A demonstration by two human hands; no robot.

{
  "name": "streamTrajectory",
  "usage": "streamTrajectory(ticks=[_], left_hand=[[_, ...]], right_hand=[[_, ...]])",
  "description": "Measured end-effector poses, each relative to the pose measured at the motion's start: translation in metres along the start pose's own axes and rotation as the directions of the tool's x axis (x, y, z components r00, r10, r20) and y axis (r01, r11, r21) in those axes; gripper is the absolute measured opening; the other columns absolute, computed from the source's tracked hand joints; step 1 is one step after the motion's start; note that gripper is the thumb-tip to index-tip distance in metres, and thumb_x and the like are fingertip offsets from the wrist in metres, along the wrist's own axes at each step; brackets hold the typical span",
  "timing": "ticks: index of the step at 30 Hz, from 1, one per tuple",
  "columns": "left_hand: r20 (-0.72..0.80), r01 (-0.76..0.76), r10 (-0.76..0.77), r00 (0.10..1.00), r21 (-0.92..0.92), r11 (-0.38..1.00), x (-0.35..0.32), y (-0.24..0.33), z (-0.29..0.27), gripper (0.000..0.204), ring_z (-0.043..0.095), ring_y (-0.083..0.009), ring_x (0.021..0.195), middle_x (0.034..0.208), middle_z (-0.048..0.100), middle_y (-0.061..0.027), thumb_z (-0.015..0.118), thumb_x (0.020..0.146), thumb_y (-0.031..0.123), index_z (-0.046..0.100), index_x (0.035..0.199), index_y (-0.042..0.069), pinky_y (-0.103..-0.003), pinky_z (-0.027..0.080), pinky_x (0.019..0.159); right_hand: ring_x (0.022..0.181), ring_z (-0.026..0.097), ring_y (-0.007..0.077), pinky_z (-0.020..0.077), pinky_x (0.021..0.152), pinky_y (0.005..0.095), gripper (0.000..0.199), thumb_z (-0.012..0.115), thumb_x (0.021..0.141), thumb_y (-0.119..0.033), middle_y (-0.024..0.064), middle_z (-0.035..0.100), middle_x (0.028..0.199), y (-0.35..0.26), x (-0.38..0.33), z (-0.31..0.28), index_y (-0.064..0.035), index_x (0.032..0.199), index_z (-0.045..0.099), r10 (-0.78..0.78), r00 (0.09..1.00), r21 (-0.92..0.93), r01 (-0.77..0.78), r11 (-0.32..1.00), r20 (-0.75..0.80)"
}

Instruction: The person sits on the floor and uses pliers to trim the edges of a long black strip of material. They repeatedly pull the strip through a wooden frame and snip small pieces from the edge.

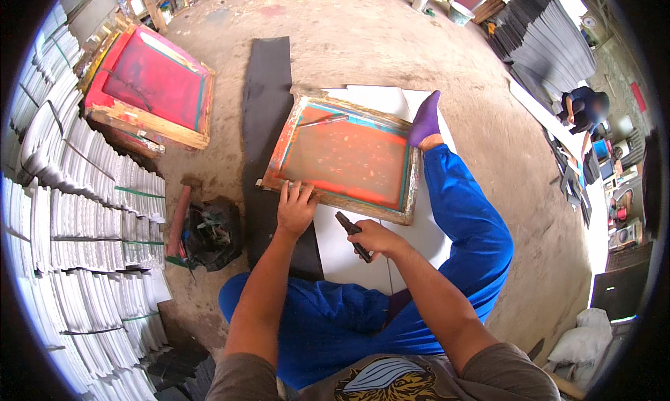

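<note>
A wooden screen-printing frame (412, 207) lies in front of me, its mesh (342, 165) stained orange with blue-green tape along the inner edges. My left hand (297, 207) rests on its near edge toward the left corner, fingers spread over the wood. Closed in my right hand (377, 238) is a dark, narrow hand tool (346, 224), tilted up and left, just short of the frame's near side; its exact kind is unclear. On the far left part of the mesh sits a slim silver-and-red tool (324, 120).
White sheets (342, 251) and a black sheet strip (267, 87) lie under and beside the frame. My purple-socked foot (424, 118) is at its right. Left are a red screen frame (157, 73), a black bag (213, 233) and stacked bundles (77, 219). A person (586, 109) sits far right.
</note>
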State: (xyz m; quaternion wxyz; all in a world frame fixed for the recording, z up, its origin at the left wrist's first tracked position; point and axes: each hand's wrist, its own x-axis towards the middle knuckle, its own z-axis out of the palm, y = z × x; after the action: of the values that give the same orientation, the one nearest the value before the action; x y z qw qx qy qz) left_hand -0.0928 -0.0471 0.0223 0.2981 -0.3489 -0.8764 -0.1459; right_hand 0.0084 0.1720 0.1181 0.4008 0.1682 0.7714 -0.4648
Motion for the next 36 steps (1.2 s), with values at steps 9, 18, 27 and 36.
streamTrajectory(ticks=[9, 18, 27, 36], left_hand=[[0.034, -0.148, 0.148, 0.988, -0.007, 0.989, 0.007, -0.009, -0.008, 0.010, 0.058, -0.0289, 0.115, 0.105, 0.063, -0.0052, 0.069, 0.081, 0.019, 0.069, 0.081, 0.008, -0.055, 0.041, 0.108], [0.635, 0.162, -0.259, 0.728, 0.208, 0.965, -0.016, -0.011, -0.060, 0.015, 0.064, -0.0295, 0.101, 0.095, 0.068, -0.0081, 0.072, 0.080, 0.020, 0.074, 0.089, 0.009, -0.046, 0.047, 0.094], [0.771, 0.448, -0.444, 0.456, 0.232, 0.863, -0.028, 0.000, -0.082, 0.030, 0.068, -0.0313, 0.102, 0.104, 0.073, -0.0118, 0.077, 0.083, 0.039, 0.077, 0.100, 0.014, -0.049, 0.051, 0.089], [0.724, 0.540, -0.452, 0.521, 0.131, 0.832, -0.019, -0.005, -0.071, 0.035, 0.069, -0.0309, 0.103, 0.105, 0.073, -0.0117, 0.077, 0.083, 0.043, 0.077, 0.104, 0.015, -0.050, 0.052, 0.088]], right_hand=[[0.069, 0.068, 0.0195, 0.0572, 0.051, 0.0398, 0.027, 0.062, 0.094, -0.025, 0.0092, 0.065, 0.081, 0.019, 0.010, 0.007, -0.0019, 0.108, 0.058, -0.016, 0.999, 0.051, 0.015, 0.999, 0.034], [0.067, 0.070, 0.0302, 0.0609, 0.053, 0.0503, 0.039, 0.062, 0.094, -0.030, 0.0192, 0.066, 0.082, -0.021, 0.053, 0.007, 0.0075, 0.105, 0.060, -0.053, 0.998, 0.212, 0.045, 0.976, 0.029], [0.072, 0.071, 0.0385, 0.0606, 0.062, 0.0570, 0.042, 0.056, 0.100, -0.029, 0.0278, 0.067, 0.089, -0.074, 0.071, -0.014, 0.0044, 0.124, 0.046, 0.092, 0.974, 0.111, -0.117, 0.987, 0.206], [0.081, 0.073, 0.0398, 0.0608, 0.073, 0.0563, 0.040, 0.055, 0.101, -0.029, 0.0347, 0.068, 0.100, -0.074, 0.080, -0.022, 0.0029, 0.124, 0.047, 0.126, 0.948, 0.300, -0.216, 0.929, 0.293]])
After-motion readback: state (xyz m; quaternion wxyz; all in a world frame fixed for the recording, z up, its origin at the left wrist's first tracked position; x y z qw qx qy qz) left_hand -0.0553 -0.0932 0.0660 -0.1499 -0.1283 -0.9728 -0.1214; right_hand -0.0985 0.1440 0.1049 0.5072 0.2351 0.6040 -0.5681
